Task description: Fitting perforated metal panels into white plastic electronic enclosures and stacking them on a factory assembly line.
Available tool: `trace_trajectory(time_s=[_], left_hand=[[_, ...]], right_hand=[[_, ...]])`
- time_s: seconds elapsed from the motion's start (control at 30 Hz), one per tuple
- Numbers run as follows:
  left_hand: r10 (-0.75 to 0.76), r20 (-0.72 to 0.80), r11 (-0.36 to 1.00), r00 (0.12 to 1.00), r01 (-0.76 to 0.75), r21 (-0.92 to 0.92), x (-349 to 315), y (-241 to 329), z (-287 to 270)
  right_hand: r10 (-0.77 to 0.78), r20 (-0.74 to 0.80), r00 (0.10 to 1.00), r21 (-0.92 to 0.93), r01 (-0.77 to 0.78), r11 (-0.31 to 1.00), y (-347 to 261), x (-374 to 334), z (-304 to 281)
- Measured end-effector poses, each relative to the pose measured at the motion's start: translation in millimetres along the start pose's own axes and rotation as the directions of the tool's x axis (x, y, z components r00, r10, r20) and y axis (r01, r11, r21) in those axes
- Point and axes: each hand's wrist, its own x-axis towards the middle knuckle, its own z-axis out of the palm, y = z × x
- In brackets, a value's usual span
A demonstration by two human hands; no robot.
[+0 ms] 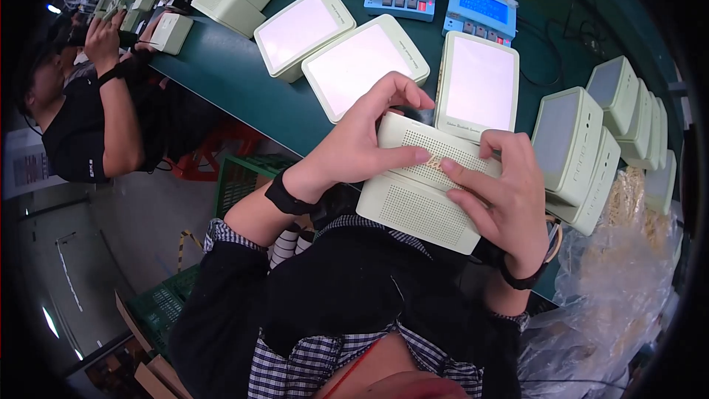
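Both hands are on a pale green speaker box (pixel 459 149) with a dotted grille, tilted in front of my chest. My left hand (pixel 362 140) grips its left end, the thumb lying on the grille and the fingers bent at the far edge. From the right, my right hand (pixel 513 196) clasps the other end, its thumb on the grille near a small gold emblem (pixel 433 165). Just nearer to me lies a second pale green box with a grille (pixel 413 213), close against the first. Its right end is partly covered by my right hand.
Three boxes with white front panels (pixel 365 66) lie beyond my hands on the dark green table (pixel 221 55). Two blue testers with screens (pixel 480 9) stand behind. More boxes (pixel 567 140) and clear plastic bags (pixel 598 303) are at right. A co-worker (pixel 96 118) sits at left.
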Motion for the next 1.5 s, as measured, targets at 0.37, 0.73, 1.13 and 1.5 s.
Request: trace_trajectory(time_s=[0.37, 0.73, 1.13, 1.5], left_hand=[[-0.187, 0.150, 0.967, 0.971, 0.156, 0.200, 12.0, 12.4, -6.6], [-0.428, 0.273, 0.773, 0.862, 0.193, 0.604, 36.2, 46.1, -0.1], [-0.483, 0.395, 0.862, 0.782, 0.342, 0.375, 44.4, 37.1, -22.3], [0.188, 0.176, 0.708, 0.966, -0.258, 0.658, 32.0, 63.2, -13.0]], right_hand=[[0.371, -0.134, 0.919, 0.312, -0.316, 0.896, 8.6, -6.4, 20.8], [0.471, -0.002, 0.882, 0.552, -0.392, 0.736, 16.0, -4.3, 32.4], [0.405, 0.087, 0.910, 0.609, -0.370, 0.701, 22.1, -2.5, 26.3], [0.508, -0.057, 0.859, 0.781, -0.279, 0.559, 5.7, 10.2, -7.8]])
